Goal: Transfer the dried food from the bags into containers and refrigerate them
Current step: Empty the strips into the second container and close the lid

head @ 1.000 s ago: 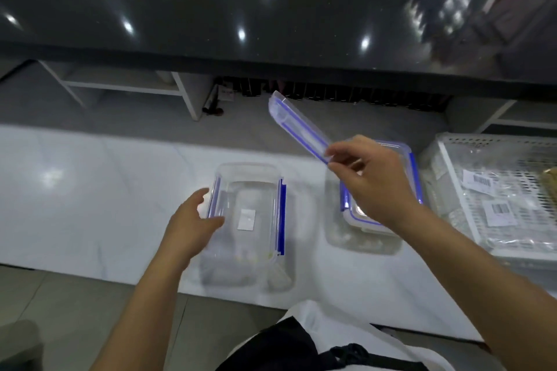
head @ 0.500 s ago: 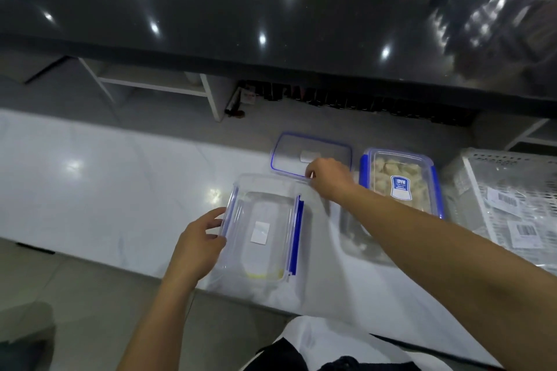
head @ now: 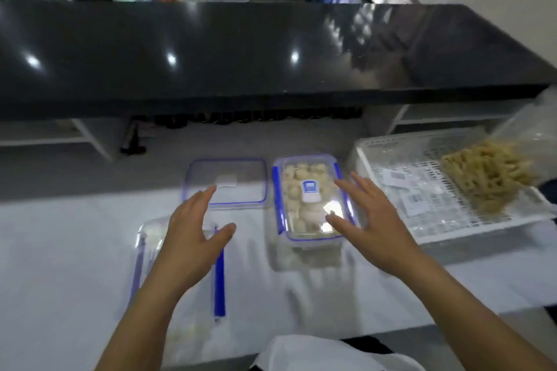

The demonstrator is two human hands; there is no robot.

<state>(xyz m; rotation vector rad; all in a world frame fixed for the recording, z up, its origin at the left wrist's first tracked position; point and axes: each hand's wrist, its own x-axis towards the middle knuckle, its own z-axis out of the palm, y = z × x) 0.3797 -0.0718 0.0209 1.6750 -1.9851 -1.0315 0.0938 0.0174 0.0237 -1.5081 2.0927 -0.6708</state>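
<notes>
Both hands spread, fingers straight, gripping nothing. Left hand (head: 193,232) hovering above the open box (head: 144,250), a clear tub with blue clips, long axis running away from the body, near end blurred toward the worktop (head: 60,250) edge. Hard to tell whether the palm touches the rim or floats just over it. Right hand (head: 367,217) reaching over the right-hand clip of the filled box (head: 307,199), fingertips above its lid, thumb toward its near right corner; contact not certain.

Loose lid (head: 227,182) lying flat just beyond the open box, directly ahead of the left hand's fingertips, long axis across the body, so at a right angle to the box meant to take it. Filled box standing just right of that lid, lid on, pale round pieces visible through the top, long axis away from the body like the open box.

Dried food still to move: bag of pale strips (head: 488,175) resting on the white basket (head: 391,220) at far right, well apart from the open box and on the right hand's side. Several flat labelled packets also in the basket.

Judged from this: 1 box filled and closed, 1 open and waiting. Right hand the nearer one for fetching the bag; left already placed to steady the open box. Bag needing to cross over or around the filled box to reach the opening.
</notes>
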